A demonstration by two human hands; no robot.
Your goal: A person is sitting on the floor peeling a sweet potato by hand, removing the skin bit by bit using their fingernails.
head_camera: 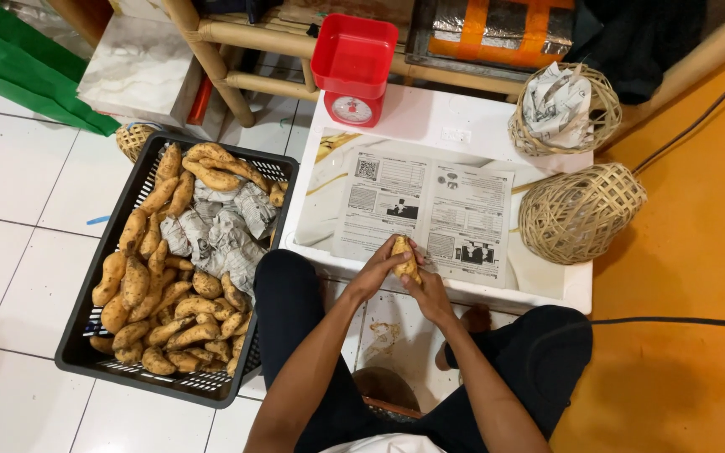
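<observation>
Left of the grip, a black crate (86, 352) holds sweet potatoes (140, 289) and crumpled newspaper (220, 226); beyond it stands a red scale (352, 71); to the right, an upturned woven basket (579, 211) sits below a paper-filled basket (564, 109); green bags (18, 71) lie far left.

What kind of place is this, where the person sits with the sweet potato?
Probably a small home workshop for sorting or packing produce: a black crate of sweet potatoes on the tiled floor, a red kitchen scale, and woven baskets beside a white box.
</observation>
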